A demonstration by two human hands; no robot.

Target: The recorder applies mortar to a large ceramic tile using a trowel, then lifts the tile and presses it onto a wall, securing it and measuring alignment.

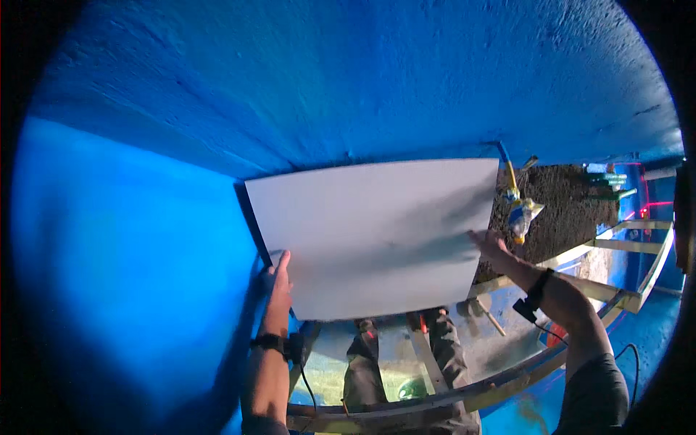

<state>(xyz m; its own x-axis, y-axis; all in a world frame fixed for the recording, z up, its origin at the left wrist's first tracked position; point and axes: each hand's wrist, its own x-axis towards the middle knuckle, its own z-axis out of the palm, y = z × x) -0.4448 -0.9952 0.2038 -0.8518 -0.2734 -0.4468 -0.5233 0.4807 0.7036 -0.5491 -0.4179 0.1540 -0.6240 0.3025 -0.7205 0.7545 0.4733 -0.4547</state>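
White rect. board (377,239): thin, flat, plain matte face up, approx. landscape fmt., longer sides L–R. Looks whole, edges straight apart from lens bend. Face mostly blank; grey shadow bands over R half & lower part, faint dk smudge nr ctr. Sits in corner betw. 2 blue walls: far edge close to back wall (362,80), L edge beside side wall (138,246), w/ dk strip betw. Contact w/ either wall unclear, as is exact tilt.
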